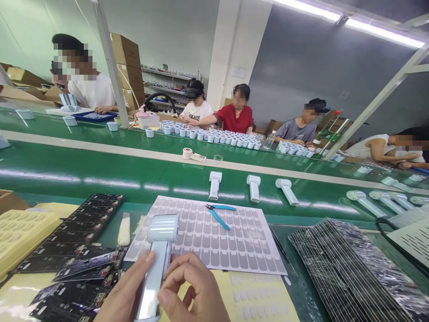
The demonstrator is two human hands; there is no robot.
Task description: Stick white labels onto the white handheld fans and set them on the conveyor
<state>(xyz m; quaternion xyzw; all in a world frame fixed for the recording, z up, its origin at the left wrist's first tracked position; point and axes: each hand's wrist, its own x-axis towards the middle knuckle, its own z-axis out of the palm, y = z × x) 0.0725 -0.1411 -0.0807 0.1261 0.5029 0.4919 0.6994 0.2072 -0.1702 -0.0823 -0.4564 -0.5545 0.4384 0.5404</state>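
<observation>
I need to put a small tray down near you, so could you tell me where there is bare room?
Bare green belt lies left of the three white handheld units, beyond the black circuit panels. Nearer, it is crowded: the sticker sheet with blue cutters, foil strips, yellow trays. Both hands, left hand and right hand, hold a white unit.

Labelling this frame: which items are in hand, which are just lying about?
In hand: white handheld device, held by left hand and right hand; sticker sheet just beyond.

Lying about: blue cutters, black strips, yellow tray, three devices on belt.
</observation>
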